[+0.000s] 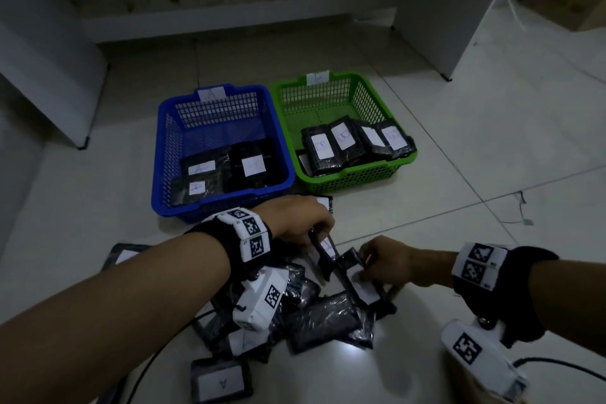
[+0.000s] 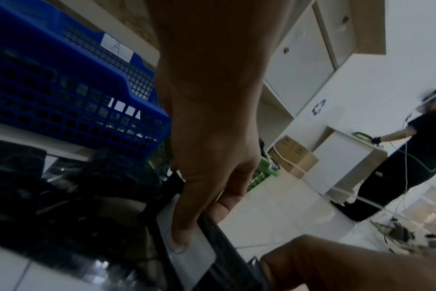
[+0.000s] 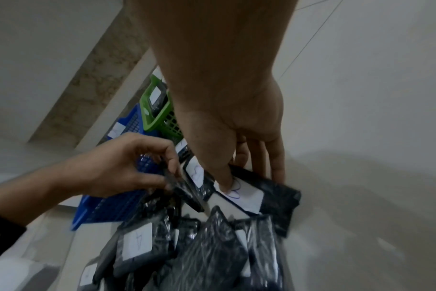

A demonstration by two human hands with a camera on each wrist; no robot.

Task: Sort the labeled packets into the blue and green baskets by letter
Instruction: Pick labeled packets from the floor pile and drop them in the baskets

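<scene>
The left hand (image 1: 301, 220) pinches a black plastic packet with a white paper label (image 1: 324, 251), tilted up on edge out of the heap; in the left wrist view the thumb lies flat on the label and the fingers curl behind. Held that way, the label probably turns toward the face for reading. The letter on it looks like a B in the right wrist view, though it is blurred.

Just beside it, the right hand (image 1: 388, 261) has its thumb pressed on the label of a second black packet (image 3: 247, 196) that lies on the pile, with the other fingers reaching past the packet's far edge. The scrawl there also looks like a B. I judge this a grip in the making; whether the fingers already close under the packet I cannot tell.

Below both hands, on the tiled floor (image 1: 492, 174), lies the unsorted heap of black packets (image 1: 324, 315), some label-up with an A, some face-down.

Beyond the left hand stands the blue plastic mesh basket (image 1: 164, 154), tagged A on its far rim, holding three labelled packets that lie flat. Beyond the right hand, touching the blue one's side, is the green plastic mesh basket (image 1: 370, 88), holding about four packets that lean in a row; a B shows on some.
</scene>
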